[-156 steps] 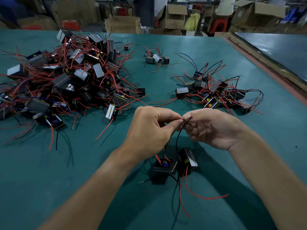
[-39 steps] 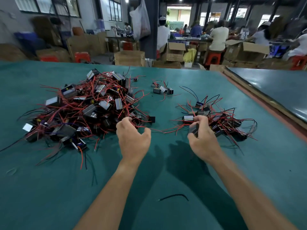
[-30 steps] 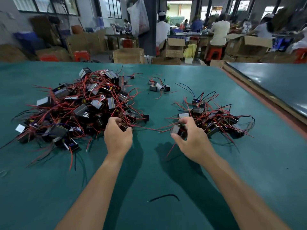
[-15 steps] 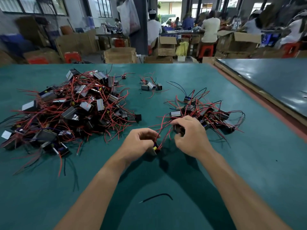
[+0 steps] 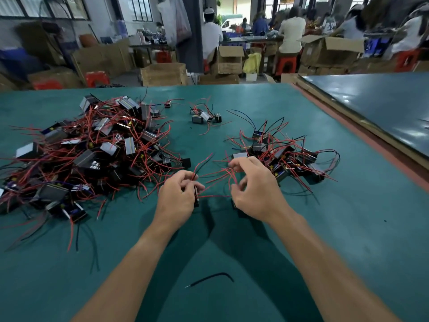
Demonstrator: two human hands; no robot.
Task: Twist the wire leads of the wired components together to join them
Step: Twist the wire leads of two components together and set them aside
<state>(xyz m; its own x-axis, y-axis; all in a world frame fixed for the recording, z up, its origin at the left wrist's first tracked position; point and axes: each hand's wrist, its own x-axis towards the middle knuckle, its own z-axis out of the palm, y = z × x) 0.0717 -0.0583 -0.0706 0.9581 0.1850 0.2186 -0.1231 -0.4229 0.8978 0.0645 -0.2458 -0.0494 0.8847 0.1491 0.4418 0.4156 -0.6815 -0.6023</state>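
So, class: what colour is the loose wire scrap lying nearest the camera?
Black, seen in the head view.

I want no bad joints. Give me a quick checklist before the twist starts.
1. Left hand holds a component: ok.
2. Right hand holds its component: cannot tell, hidden under the palm.
3. Red leads lifted clear of both piles: ok.
4. Two lead ends pinched side by side: not ok, still fanned apart.
5. Bare tips visible: cannot tell.
6. Loose black wire clear of the hands: ok.
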